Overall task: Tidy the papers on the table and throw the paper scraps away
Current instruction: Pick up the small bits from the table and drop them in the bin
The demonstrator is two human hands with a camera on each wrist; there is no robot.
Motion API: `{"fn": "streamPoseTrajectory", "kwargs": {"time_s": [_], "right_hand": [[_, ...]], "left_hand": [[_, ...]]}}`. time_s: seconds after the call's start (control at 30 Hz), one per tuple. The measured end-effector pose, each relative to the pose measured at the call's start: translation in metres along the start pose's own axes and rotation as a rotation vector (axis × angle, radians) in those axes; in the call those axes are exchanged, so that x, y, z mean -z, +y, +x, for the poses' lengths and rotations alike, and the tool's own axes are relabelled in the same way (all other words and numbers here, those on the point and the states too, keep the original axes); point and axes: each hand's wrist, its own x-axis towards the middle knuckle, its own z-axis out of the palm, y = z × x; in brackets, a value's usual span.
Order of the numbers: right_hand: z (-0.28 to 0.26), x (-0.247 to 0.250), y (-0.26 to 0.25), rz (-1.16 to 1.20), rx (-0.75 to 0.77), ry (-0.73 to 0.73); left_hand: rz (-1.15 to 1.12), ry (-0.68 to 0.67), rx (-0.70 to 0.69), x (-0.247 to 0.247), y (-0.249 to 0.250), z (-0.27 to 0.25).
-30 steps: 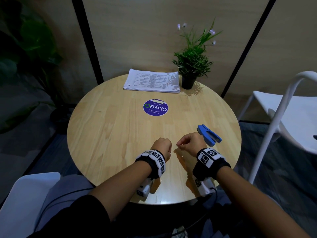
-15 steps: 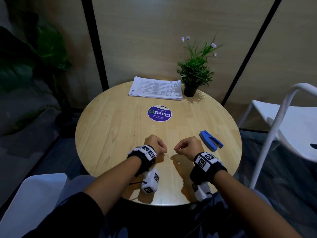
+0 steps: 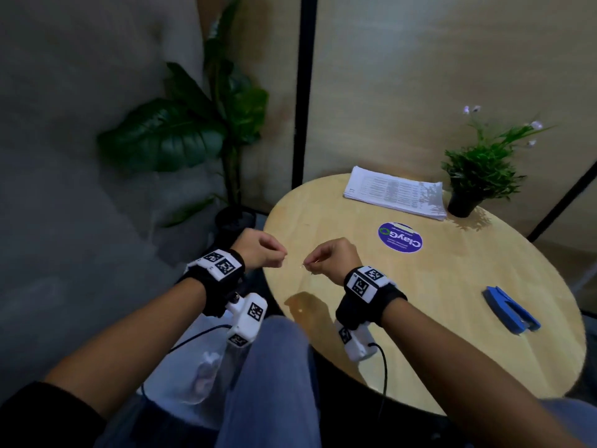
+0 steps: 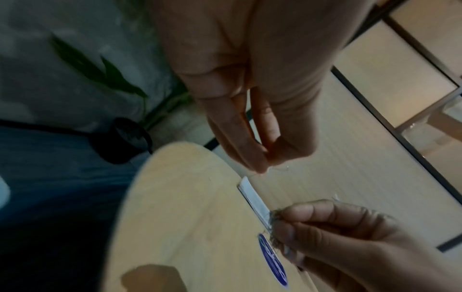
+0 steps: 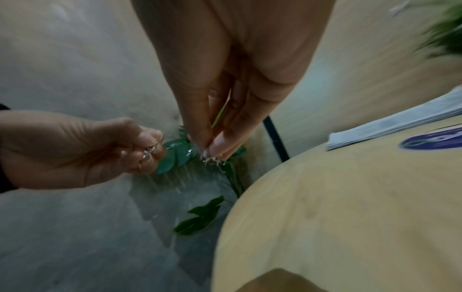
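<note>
Denim-clad legs sit nearest, beside the round wooden table [image 3: 420, 318]. Above its left edge, the left hand [image 3: 258, 250] and right hand [image 3: 332, 258] each have fingers curled, pinching what appear to be tiny paper scraps [image 5: 212, 161]; blur hides their form. A blue stapler [image 3: 510, 310] lies to the right. Farthest, the stack of papers [image 3: 394, 195] rests neatly beside a potted plant [image 3: 478, 176].

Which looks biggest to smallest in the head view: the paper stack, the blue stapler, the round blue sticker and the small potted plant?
1. Small potted plant and paper stack: too alike to rank, and both lie farthest from the camera.
2. Blue stapler
3. Round blue sticker, only slightly smaller.
</note>
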Motion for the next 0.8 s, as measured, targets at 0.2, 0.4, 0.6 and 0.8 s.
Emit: {"fn": "streamPoseTrajectory", "kwargs": {"time_s": [0.2, 0.4, 0.6, 0.8], "right_hand": [[0.017, -0.095, -0.06, -0.087, 0.104, -0.136], [0.025, -0.163, -0.078, -0.222, 0.131, -0.285], [0.031, -0.203, -0.079, -0.353, 0.103, -0.383], [0.037, -0.225, -0.078, -0.429, 0.038, -0.401]], "left_hand": [[0.074, 0.1, 0.091, 0.082, -0.062, -0.024], [0.105, 0.109, 0.224, 0.116, -0.124, -0.038], [0.156, 0.082, 0.313, 0.124, -0.167, -0.04], [0.162, 0.042, 0.363, 0.127, -0.185, -0.037]]}}
